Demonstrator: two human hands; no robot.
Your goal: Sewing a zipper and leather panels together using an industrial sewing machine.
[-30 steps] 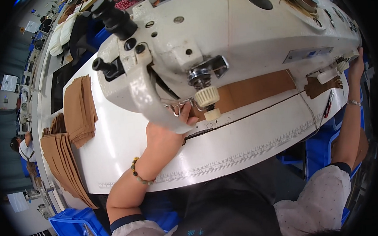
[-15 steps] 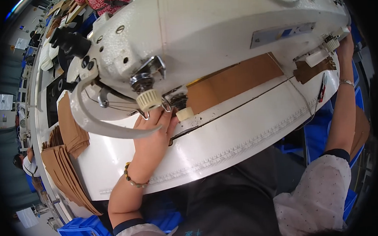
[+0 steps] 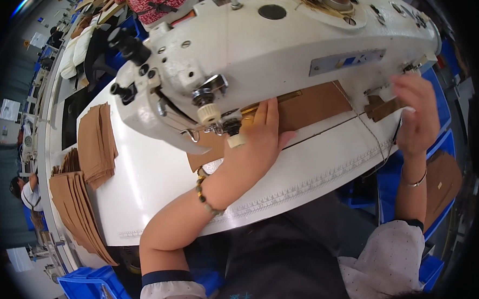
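A big white sewing machine (image 3: pixel 277 44) fills the upper middle of the view. Under its arm lies a long brown fabric piece (image 3: pixel 307 105) on the white table (image 3: pixel 149 181). My left hand (image 3: pixel 258 140) lies flat on that piece just right of the needle and presser foot (image 3: pixel 233 133), fingers stretched out. My right hand (image 3: pixel 419 113) hovers with fingers apart below the machine's right end, near a small dark brown scrap (image 3: pixel 381 108); it holds nothing I can see.
Stacks of brown cut pieces (image 3: pixel 95 141) lie on the table's left side, with more fanned out at its left edge (image 3: pixel 77 212). Blue plastic bins (image 3: pixel 90 292) stand on the floor at left and right. Another person (image 3: pixel 25 193) works far left.
My left hand has slid right from the needle area onto the brown piece. My right hand has come off the machine's right end and dropped lower. The view has shifted.
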